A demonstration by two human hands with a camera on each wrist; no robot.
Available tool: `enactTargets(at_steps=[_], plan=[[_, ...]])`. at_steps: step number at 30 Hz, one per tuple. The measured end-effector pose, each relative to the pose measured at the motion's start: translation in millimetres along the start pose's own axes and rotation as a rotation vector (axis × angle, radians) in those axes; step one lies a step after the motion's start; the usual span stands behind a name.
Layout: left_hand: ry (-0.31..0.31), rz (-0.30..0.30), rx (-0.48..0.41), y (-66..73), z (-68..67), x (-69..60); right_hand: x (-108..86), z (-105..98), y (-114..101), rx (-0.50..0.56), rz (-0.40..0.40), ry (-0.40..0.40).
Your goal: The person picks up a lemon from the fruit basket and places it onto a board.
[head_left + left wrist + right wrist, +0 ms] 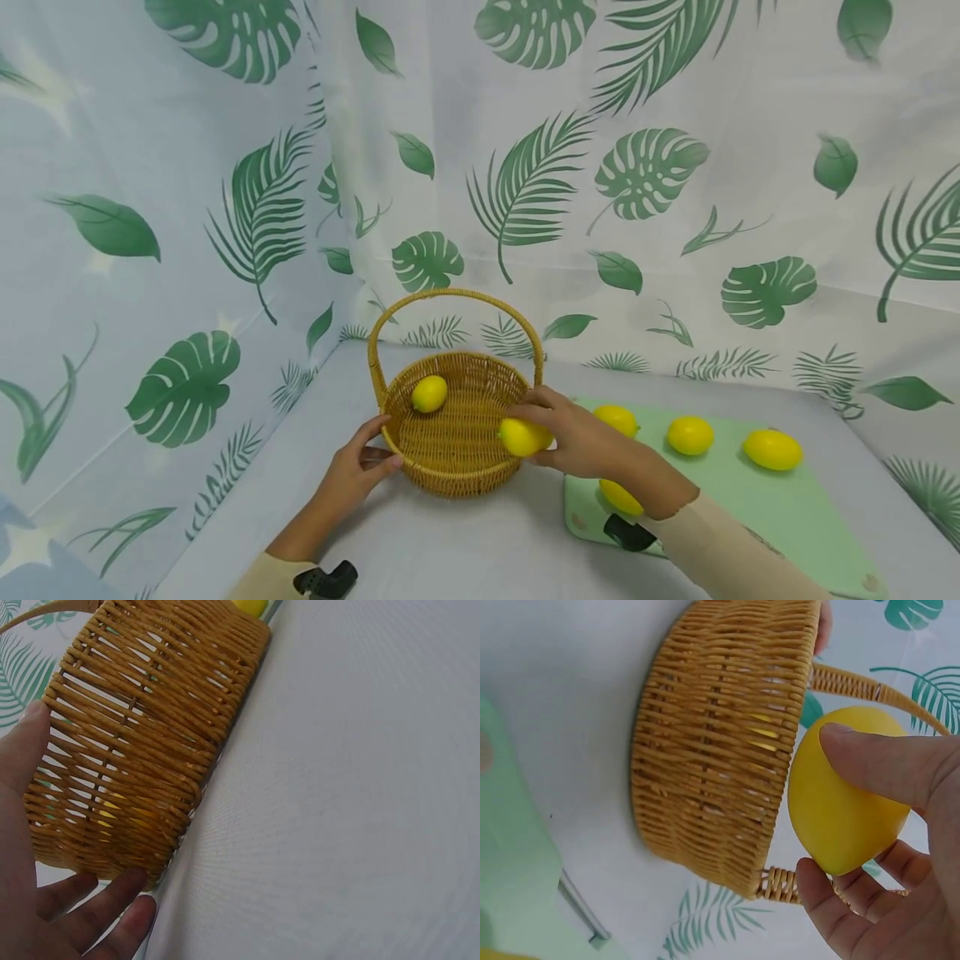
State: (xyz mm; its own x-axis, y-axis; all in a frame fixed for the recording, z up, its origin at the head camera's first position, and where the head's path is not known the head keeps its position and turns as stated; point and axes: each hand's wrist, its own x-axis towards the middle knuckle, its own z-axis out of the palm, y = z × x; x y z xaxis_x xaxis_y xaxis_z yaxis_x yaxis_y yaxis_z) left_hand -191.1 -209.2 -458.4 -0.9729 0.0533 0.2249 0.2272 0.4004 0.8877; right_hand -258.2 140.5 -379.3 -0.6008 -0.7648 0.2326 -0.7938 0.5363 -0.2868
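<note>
A round woven basket (pixel 457 482) with a tall arched handle (pixel 454 292) stands upright on the surface. One lemon (pixel 429 394) lies inside it, toward the left. My left hand (pixel 352 467) touches the basket's left side, thumb and fingers spread apart along the wall and rim. At the basket's right rim, my right hand (pixel 573 433) holds another lemon (pixel 847 795) between thumb and fingers. That lemon is just above the rim in the right wrist view. In the left wrist view, the basket's wall (pixel 142 727) shows beside the left thumb.
To the right lies a light green cutting board (pixel 750 508). On it rest several lemons, among them one in the middle (pixel 690 436), one farther right (pixel 773 450) and one partly behind the right wrist (pixel 619 497). Leaf-printed curtains (pixel 525 317) rise behind and at left.
</note>
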Motion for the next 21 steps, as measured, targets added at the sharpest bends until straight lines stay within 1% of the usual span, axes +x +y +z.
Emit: enactTargets(at_steps=[7, 14, 21], plan=[[0.003, -0.002, 0.0, 0.1, 0.1, 0.3, -10.9, -6, 3, 0.01, 0.071, -0.014], [0.014, -0.002, 0.003, 0.2, -0.6, 0.2, -21.7, -14, 4, -0.029, 0.064, -0.003], [-0.001, 0.005, 0.009, 1.3, -0.6, -0.5, -32.9, -17, 9, -0.036, 0.097, -0.018]])
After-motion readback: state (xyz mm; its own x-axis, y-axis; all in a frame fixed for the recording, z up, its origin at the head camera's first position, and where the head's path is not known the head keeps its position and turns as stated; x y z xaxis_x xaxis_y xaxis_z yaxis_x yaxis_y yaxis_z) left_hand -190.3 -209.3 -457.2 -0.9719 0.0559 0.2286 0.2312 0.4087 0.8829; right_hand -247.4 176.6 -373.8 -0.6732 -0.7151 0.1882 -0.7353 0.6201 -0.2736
